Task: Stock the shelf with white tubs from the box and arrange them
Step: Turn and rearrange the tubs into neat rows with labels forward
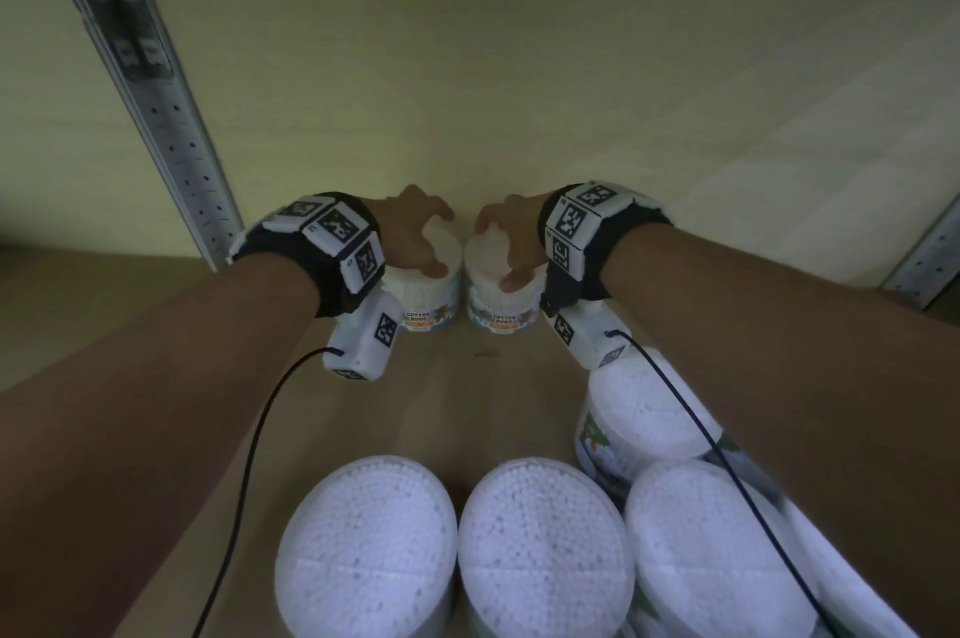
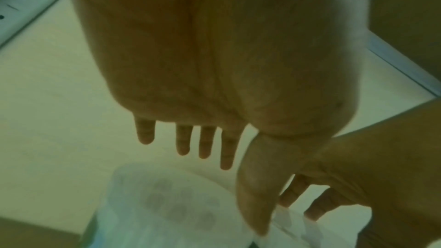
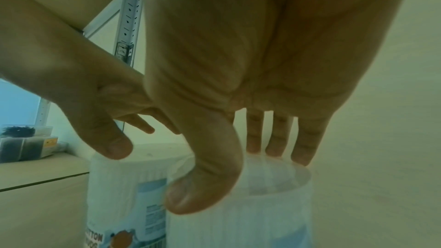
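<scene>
Three white tubs point(image 1: 543, 551) nearest, a fourth just behind at right, waiting. Farther back, near the wall, left hand point(image 1: 415, 234) and right hand point(image 1: 511, 237) each clawed over a tub's lid, probably nudging left tub point(image 1: 434, 297) and right tub point(image 1: 493, 304) level, labels forward.

We see two white cotton-bud tubs point(image 1: 434, 285) point(image 1: 498, 297) upright side by side at the back of the wooden shelf point(image 1: 467, 393), labels facing us; four more tubs point(image 1: 366, 549) crowd its front edge.
</scene>
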